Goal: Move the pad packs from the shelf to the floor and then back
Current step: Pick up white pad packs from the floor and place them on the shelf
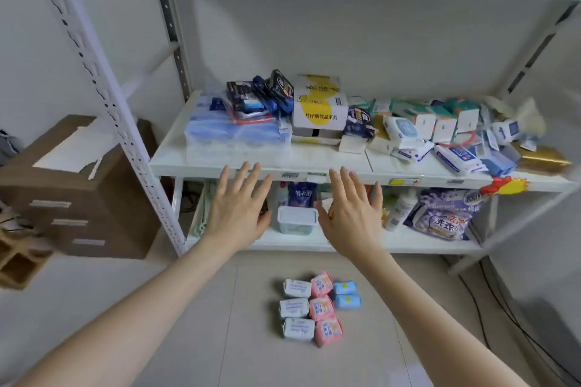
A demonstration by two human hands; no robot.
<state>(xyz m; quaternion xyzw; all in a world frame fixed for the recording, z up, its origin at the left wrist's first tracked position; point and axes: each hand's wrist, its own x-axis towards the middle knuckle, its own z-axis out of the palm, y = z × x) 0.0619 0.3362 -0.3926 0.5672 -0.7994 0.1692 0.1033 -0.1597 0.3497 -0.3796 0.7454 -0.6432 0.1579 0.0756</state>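
Hovering at glossy shelf [220, 160], left hand [239, 209], right hand [352, 217], splayed, empty, pillowy pad packs [317, 308] on floor [188, 324]

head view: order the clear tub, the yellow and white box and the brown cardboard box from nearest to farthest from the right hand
1. clear tub, on the lower shelf, just left of the right hand
2. yellow and white box, on the upper shelf
3. brown cardboard box, far left, outside the rack

Pad packs [317, 308]: white, pink, blue. Shelf [314, 163] white. Box [319, 104] white, yellow blotches.
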